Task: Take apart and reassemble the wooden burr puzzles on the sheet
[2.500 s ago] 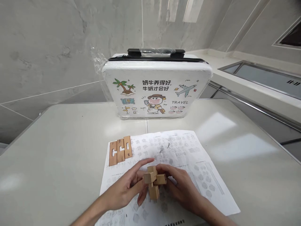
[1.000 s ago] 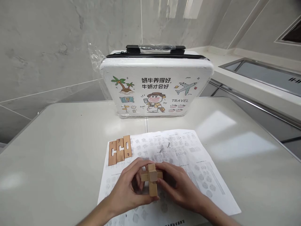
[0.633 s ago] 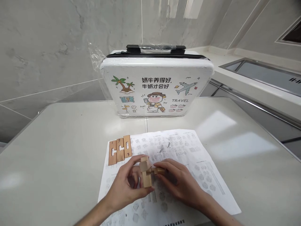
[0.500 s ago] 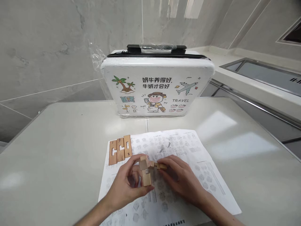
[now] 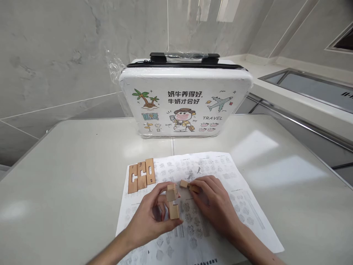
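Between the thumb and fingers of my left hand [image 5: 150,211] stand light wooden puzzle pieces [image 5: 174,211], held upright with a notch showing midway. To the right, my right hand [image 5: 213,200] pinches a separate notched wooden puzzle piece [image 5: 184,183] low over the printed sheet, its right part covered by my fingers. A small gap separates the two sets of wood. Left of my hands, flat wooden plates [image 5: 141,176] with cut-out slots and handwritten numbers lie side by side on the sheet's corner. How many pieces my left hand holds is unclear.
Under my hands a white paper sheet [image 5: 242,176] printed with small puzzle drawings lies on the pale table [image 5: 68,158]. Behind it stands a white cartoon-printed case [image 5: 187,81] in clear plastic, close to the grey wall [image 5: 68,48]. A counter [image 5: 303,88] runs along the right.
My right hand has drawn its wooden piece away from the pieces in my left hand, slightly right and up. A gap now shows between them. My left hand has hardly moved.
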Motion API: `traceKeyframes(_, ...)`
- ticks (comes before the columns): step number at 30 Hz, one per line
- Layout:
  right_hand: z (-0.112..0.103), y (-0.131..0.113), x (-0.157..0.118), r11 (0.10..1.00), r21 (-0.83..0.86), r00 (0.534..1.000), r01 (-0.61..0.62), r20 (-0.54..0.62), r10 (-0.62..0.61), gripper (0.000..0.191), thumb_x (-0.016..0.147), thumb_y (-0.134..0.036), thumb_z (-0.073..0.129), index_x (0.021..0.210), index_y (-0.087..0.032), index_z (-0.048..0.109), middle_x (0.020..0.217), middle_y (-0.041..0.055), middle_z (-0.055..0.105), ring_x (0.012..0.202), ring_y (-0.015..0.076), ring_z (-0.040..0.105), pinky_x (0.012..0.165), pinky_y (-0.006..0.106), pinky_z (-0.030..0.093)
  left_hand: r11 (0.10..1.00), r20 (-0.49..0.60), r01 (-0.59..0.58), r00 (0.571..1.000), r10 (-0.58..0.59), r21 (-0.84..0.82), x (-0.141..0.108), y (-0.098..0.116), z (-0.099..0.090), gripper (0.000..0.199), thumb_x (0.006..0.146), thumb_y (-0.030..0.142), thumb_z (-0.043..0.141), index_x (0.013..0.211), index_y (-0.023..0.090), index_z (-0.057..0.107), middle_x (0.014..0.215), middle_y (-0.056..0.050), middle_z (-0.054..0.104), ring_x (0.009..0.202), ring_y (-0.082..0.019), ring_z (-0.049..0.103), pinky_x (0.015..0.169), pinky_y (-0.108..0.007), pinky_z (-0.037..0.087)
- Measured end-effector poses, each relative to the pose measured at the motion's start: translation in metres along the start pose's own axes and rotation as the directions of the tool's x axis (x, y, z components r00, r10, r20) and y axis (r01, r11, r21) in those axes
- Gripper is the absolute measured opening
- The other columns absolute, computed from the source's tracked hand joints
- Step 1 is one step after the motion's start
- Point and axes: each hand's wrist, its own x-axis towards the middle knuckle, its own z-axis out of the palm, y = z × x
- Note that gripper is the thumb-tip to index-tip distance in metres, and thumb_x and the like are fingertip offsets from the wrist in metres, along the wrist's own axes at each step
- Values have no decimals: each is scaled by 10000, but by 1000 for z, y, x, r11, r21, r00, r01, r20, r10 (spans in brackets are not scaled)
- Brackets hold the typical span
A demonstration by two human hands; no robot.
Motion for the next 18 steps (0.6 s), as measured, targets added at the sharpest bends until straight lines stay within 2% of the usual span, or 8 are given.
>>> traceKeyframes(4,-5,-2,-1,999,46,1000,-3,-1,3,278,1044,-175,617,1316,-235,604,1218,132,692,1121,326,668,897,517,618,1000,10,-19,1000,19,-2,-1,-2,0,674,799,353,883,1373,293,535,814,23,660,707,-183,631,636,-275,500)
traceKeyframes(7,-10,-8,-2,978,207,996,40,69,-55,418,1039,-180,621,1443,-257,548,1333,140,641,1219,302,658,970,474,631,999,39,-31,999,31,11,-1,-4,0,714,796,354,882,1409,295,521,823,18,664,708,-188,646,631,-275,509)
traceKeyframes(10,-13,-14,-5,938,335,985,91,109,-135,483,1025,-176,628,1487,-266,517,1384,136,627,1301,289,640,1057,449,608,997,39,-47,998,45,57,0,-6,1,731,786,348,883,1418,295,519,858,13,678,690,-177,643,613,-265,508)
traceKeyframes(13,-10,-17,-7,916,378,978,131,104,-182,524,1010,-194,646,1511,-263,506,1338,135,643,1251,288,665,1020,434,625,986,35,-91,996,87,139,0,-5,4,690,785,339,882,1386,296,547,901,9,690,713,-171,645,600,-245,504)
traceKeyframes(18,-7,-20,-7,913,335,963,233,51,-265,509,981,-150,661,1466,-260,551,1194,111,631,978,230,696,814,366,645,937,56,-156,988,146,311,-1,-6,6,688,788,265,868,1399,335,561,899,40,722,693,-154,655,601,-227,513)
